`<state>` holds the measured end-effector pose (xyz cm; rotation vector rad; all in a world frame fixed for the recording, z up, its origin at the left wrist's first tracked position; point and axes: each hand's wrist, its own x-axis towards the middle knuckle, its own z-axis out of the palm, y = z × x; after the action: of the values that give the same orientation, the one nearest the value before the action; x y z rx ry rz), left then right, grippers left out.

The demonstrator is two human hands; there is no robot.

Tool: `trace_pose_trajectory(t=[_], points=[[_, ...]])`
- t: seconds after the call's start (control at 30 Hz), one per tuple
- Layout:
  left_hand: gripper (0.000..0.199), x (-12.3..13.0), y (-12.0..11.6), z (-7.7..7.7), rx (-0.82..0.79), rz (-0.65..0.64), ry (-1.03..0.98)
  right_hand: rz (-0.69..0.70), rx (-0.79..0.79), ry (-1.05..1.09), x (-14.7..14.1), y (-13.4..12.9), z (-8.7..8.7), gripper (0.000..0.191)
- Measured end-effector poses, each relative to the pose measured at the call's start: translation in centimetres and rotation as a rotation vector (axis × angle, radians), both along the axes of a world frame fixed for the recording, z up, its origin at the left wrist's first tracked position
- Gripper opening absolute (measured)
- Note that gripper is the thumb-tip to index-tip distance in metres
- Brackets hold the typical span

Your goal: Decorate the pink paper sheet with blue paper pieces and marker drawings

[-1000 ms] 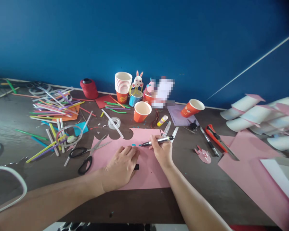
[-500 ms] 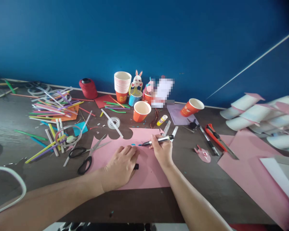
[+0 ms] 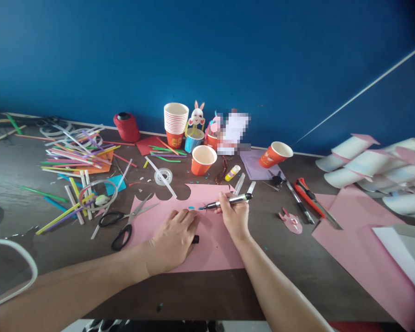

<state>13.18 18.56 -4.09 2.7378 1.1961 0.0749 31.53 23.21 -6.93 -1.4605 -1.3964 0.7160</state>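
Note:
A sheet of pink paper [image 3: 210, 258] with scalloped cut-outs along its far edge lies on the table. On it rests my left hand [image 3: 174, 240], fingers curled and pressed down. A black marker cap [image 3: 195, 239] pokes out from beneath that hand. My right hand [image 3: 235, 216] is closed around a black-and-white marker [image 3: 230, 201], held at a low slant. The marker's tip is at a small blue scrap [image 3: 201, 208] just above the paper. Another blue scrap [image 3: 191, 207] lies by my left fingertips. Black-handled scissors [image 3: 126, 223] lie open across the paper's left edge.
Drinking straws [image 3: 79, 157] are heaped at the left. Paper cups [image 3: 204, 159], a glue stick [image 3: 232, 173] and a tape roll [image 3: 163, 176] stand or lie beyond the paper. To the right are a box cutter [image 3: 309, 197], a pink rabbit cut-out [image 3: 292, 222] and white paper rolls [image 3: 359, 166].
My right hand and the marker have shifted slightly to the right. My left hand stays in place on the pink paper.

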Motion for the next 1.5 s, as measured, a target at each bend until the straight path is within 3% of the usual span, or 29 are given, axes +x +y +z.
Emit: trace_pose_trajectory(t=[0.47,1.5], points=[[0.047,0.01,-0.03,-0.08,-0.004,0.006,-0.008,0.044,0.024,-0.094,-0.25,-0.17,0.28,0.030],[0.044,-0.03,-0.01,-0.02,-0.002,-0.002,0.010,0.002,0.002,-0.068,-0.24,-0.19,0.33,0.030]])
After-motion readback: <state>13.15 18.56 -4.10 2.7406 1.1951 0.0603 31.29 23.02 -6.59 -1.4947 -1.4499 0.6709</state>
